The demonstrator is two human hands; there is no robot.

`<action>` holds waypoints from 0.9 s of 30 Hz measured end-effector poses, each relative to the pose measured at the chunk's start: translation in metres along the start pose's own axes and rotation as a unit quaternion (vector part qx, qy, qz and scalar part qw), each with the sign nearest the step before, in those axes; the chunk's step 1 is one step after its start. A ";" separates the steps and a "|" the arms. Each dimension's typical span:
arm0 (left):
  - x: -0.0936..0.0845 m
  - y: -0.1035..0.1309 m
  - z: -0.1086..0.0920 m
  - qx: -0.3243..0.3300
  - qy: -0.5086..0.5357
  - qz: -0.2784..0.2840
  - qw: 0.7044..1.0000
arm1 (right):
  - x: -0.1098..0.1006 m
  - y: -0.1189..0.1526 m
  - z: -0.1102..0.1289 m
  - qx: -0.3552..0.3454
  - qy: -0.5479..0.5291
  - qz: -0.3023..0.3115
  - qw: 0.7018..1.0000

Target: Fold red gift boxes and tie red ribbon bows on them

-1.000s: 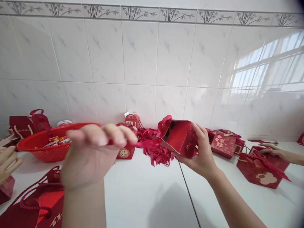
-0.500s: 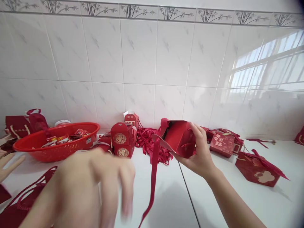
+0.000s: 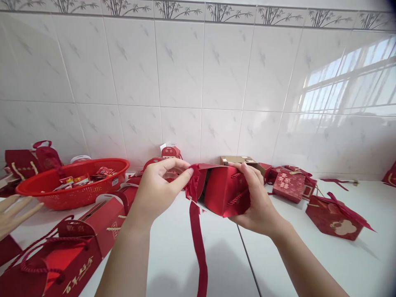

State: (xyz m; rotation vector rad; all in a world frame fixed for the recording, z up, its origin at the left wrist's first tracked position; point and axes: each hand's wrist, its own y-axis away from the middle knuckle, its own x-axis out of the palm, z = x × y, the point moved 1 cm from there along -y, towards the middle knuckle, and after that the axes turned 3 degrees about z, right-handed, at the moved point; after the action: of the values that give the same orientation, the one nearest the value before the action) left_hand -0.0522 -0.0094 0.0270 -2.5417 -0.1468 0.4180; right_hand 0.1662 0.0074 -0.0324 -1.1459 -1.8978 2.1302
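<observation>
Pale marbled tiles (image 3: 182,66) topped by a bamboo border rise behind a white counter (image 3: 173,260). Held up over the counter's middle is one red box (image 3: 227,192), angular and smooth, two lengths of twisted cord on its face and a dark gap towards its left end. The right hand (image 3: 260,202) grips its right side; the left hand (image 3: 161,185) pinches one dark-red ribbon (image 3: 198,247) bunched at the other end. That ribbon trails towards the counter's front edge, its tip cut off; the box's interior is too dark to read. Near the back edge, leftward, one red basket (image 3: 74,201) holds wrapped packets (image 3: 77,181) too jumbled to count. Another person's hand (image 3: 18,214), partly out of frame, lies open.
</observation>
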 end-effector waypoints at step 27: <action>-0.007 0.015 -0.018 -0.027 0.335 0.129 0.933 | 0.003 0.002 -0.004 -0.061 -0.034 -0.024 0.997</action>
State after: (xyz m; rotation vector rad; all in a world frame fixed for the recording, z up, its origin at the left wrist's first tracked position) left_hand -0.0523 -0.0328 0.0349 -2.6118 0.4385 -0.3782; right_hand 0.1673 0.0118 -0.0359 -1.0470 -2.0898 2.0801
